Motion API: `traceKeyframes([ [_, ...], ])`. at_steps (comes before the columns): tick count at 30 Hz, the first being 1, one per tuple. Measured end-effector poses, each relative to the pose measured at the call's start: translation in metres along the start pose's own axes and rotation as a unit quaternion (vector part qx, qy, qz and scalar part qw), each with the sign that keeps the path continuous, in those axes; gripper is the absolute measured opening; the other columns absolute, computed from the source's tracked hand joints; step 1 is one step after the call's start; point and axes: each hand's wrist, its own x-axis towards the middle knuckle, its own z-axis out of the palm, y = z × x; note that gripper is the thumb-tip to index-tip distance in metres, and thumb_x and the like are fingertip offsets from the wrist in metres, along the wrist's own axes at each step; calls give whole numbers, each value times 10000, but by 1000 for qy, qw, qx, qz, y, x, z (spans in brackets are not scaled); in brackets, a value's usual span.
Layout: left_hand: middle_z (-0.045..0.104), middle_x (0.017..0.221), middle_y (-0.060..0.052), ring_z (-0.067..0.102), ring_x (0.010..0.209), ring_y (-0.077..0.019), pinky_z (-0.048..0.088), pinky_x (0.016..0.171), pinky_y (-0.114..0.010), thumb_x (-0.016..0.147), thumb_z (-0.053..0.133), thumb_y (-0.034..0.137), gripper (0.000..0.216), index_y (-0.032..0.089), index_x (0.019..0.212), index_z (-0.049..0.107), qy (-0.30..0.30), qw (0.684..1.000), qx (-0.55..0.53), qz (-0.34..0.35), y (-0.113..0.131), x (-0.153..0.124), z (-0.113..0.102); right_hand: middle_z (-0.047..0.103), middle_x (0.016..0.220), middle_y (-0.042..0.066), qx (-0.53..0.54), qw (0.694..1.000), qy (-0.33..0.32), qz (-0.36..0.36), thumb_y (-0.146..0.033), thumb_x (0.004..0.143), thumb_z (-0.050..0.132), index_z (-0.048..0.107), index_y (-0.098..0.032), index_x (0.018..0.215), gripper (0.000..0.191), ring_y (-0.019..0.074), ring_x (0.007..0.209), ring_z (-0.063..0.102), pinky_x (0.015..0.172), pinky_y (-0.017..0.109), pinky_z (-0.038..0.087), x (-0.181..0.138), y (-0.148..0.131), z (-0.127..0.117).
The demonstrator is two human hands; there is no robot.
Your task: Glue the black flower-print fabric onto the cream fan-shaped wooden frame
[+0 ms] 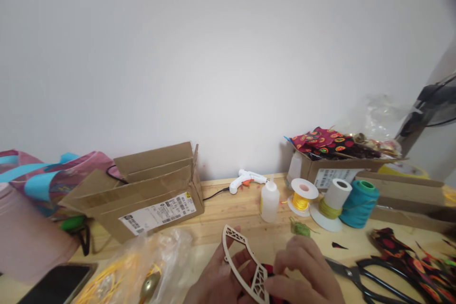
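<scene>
A curved, fan-shaped wooden frame (231,265) with cut-out lattice ends is held in my left hand (215,278), tilted, its fingers behind it and partly showing through the opening. My right hand (302,270) is closed, its fingertips pinched at the frame's lower right end. A bit of red and black fabric (268,269) shows between that end and the right fingers. Most of the fabric is hidden, so its exact fit against the wood cannot be seen. To the right of my right hand lie black-handled scissors (352,273), blades partly hidden behind the hand.
Behind the hands stand a glue bottle (270,202), a white glue gun (245,180), a yellow cord spool (301,201) and a teal thread cone (359,204). Cardboard boxes (142,199) line the wall. Patterned fabric (402,256) lies right; a phone (59,285) and plastic bag (178,247) left.
</scene>
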Motion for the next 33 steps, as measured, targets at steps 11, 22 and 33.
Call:
traceKeyframes([
  [11, 587, 668, -10, 563, 659, -143, 439, 677, -319, 593, 678, 197, 273, 167, 858, 619, 203, 970, 122, 44, 10, -1, -5, 583, 763, 39, 66, 974, 66, 206, -242, 696, 598, 618, -214, 784, 94, 170, 716, 560, 613, 264, 471, 9, 15, -13],
  [22, 471, 506, 15, 439, 558, -123, 401, 586, -240, 588, 615, 428, 322, 135, 463, 563, 211, 893, 382, 109, 20, -6, 9, 576, 697, 31, 99, 960, 73, 251, -209, 702, 589, 649, -197, 685, 63, 155, 662, 548, 560, 246, 466, 9, 27, -11],
  [33, 352, 410, 44, 334, 466, -111, 271, 478, -216, 639, 529, 453, 388, 171, 389, 442, 242, 805, 529, 118, 20, -7, 10, 565, 785, 54, -43, 990, -20, 131, -233, 697, 599, 601, -189, 897, 205, 179, 741, 530, 625, 301, 467, 9, 22, -17],
])
